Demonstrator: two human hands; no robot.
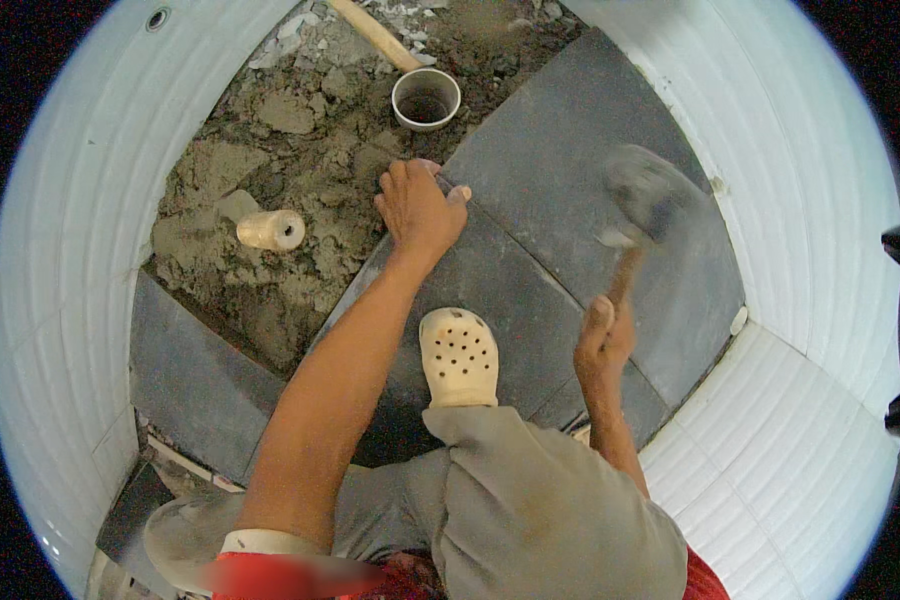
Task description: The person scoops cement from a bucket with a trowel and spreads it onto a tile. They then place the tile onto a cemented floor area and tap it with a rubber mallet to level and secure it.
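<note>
My left hand (420, 215) is at the far corner of a dark grey floor tile (490, 260), fingers bent over its edge beside the mortar and thumb out to the right. My right hand (605, 340) is wrapped round the wooden handle of a mallet (650, 195). Its blurred head hangs above another dark grey tile (550, 130). Left of my left hand, a trowel (270, 230) stands in the mortar bed (280, 160), its pale wooden handle pointing up. A metal cup (426, 100) sits in the mortar beyond my left hand.
A wooden handle (378, 35) lies past the cup. White ribbed walls (790, 130) rise on both sides. My foot in a cream clog (458, 355) rests on the tile between my arms. More grey tile (195, 360) lies at the near left.
</note>
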